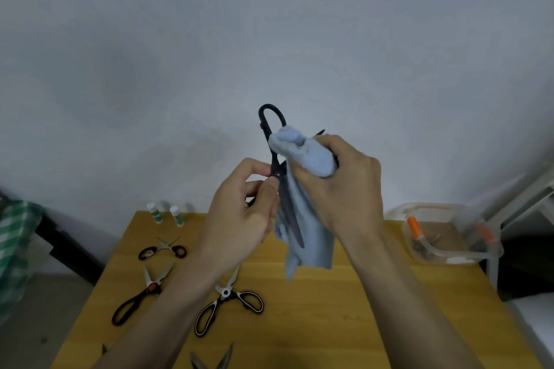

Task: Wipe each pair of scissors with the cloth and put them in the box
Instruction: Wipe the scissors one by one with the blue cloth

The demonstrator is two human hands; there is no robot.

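The left hand's [239, 213] fingers pinched the black all-metal scissors [277, 171] at the pivot, held up over the wooden desk [344, 308]. The right hand [344, 189] gripped a pale blue cloth [308, 228] round one handle. The clear plastic box [449, 234] sat at the desk's far right corner.

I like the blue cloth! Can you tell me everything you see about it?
The blue cloth looks soft and fuzzy, pale blue. The right hand grips its bunched top around one handle of the black scissors, held up over the table. The rest hangs loose behind the blade.
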